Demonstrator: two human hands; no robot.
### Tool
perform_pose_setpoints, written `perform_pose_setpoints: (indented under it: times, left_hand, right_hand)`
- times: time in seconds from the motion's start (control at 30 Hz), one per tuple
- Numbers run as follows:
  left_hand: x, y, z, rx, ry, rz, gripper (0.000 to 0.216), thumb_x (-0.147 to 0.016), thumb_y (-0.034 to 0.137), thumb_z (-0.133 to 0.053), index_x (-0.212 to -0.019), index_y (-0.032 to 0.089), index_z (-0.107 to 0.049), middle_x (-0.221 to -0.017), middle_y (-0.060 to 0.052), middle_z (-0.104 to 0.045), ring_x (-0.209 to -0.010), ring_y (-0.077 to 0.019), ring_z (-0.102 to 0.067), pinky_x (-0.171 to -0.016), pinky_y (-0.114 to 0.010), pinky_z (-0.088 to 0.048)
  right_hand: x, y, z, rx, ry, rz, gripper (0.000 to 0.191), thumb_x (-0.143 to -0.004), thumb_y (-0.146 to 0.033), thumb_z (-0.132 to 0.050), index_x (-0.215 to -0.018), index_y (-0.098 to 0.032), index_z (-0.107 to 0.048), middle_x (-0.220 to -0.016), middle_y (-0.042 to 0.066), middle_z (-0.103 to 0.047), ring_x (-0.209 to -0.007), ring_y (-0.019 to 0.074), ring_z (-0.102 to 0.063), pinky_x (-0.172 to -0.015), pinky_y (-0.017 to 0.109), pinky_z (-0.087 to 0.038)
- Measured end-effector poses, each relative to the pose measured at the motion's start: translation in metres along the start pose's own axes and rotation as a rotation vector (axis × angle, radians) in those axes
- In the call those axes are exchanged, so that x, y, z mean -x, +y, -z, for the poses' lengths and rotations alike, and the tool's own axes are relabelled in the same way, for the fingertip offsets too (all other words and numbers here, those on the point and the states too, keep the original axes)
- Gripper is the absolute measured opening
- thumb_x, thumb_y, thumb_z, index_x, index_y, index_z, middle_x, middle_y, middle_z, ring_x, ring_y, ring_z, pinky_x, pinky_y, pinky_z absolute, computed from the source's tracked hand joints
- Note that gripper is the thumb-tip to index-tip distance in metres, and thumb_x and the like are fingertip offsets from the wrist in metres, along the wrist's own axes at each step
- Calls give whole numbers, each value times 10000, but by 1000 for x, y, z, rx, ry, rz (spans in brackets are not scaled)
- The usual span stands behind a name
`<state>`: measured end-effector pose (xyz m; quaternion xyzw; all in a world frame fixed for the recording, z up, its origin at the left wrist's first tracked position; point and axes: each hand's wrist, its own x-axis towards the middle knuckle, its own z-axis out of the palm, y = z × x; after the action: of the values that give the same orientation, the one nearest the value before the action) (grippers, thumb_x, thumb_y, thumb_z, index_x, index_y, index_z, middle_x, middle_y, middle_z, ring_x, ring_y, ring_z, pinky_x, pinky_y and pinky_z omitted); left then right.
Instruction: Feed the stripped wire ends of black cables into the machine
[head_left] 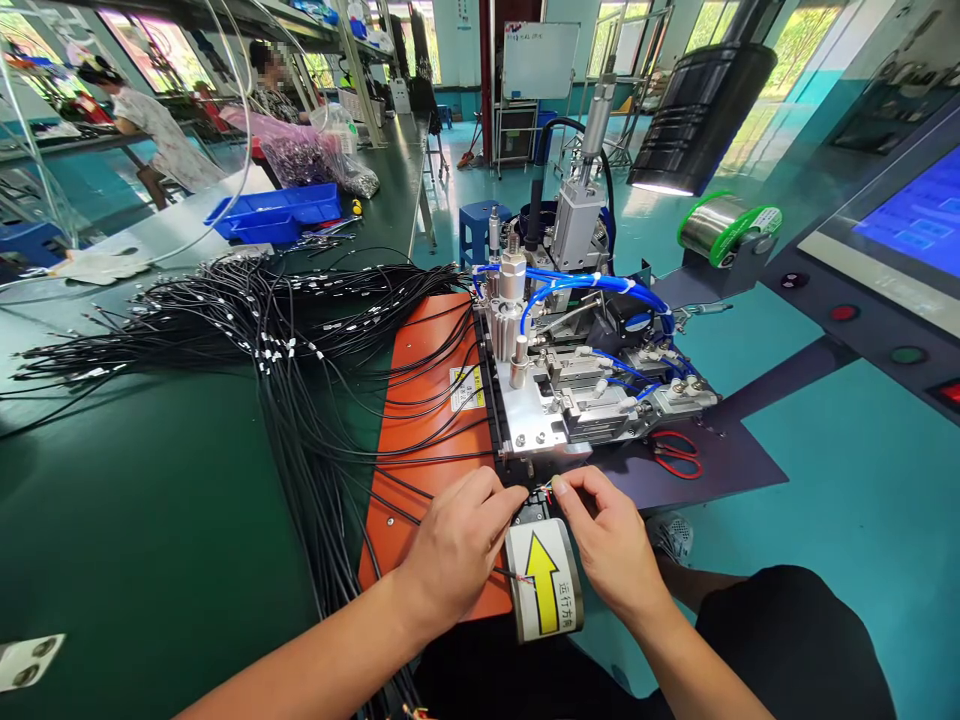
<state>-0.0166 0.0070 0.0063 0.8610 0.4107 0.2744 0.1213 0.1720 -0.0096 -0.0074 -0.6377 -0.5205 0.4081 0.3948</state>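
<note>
My left hand [459, 540] is closed in a pinch at the front end of the machine [536, 420], on a black cable whose tip shows just past the fingertips. Facing it, my right hand [609, 545] pinches the thin coloured wires [546, 490] at that cable's end, over a small dark fixture. A second black cable with bare wire ends [523, 577] pokes out below my left hand, above the white plate with a yellow arrow [546, 585]. Several black cables [442, 430] run across the orange panel [427, 350] to the machine.
A large bundle of black cables [292, 400] spreads over the green table [150, 480]. Red-handled scissors [677, 456] lie right of the machine. A solder wire spool [724, 228], a black lamp [701, 115] and a control panel [885, 300] stand beyond. Two people sit at the back left.
</note>
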Motion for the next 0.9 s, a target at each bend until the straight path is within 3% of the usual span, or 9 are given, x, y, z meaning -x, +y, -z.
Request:
perform_pose_setpoints:
  times: [0.9]
  left_hand:
    - [1, 1, -1, -58, -30, -21, 224, -926, 56, -489, -1030, 160, -659, -833, -36, -540, -733, -181, -500, -641, -289, -433]
  right_hand:
    - [0, 6, -6, 10, 19, -43, 327, -959, -486, -499, -833, -212, -626, -785, -8, -608, -709, 164, -540, -651, 271, -423]
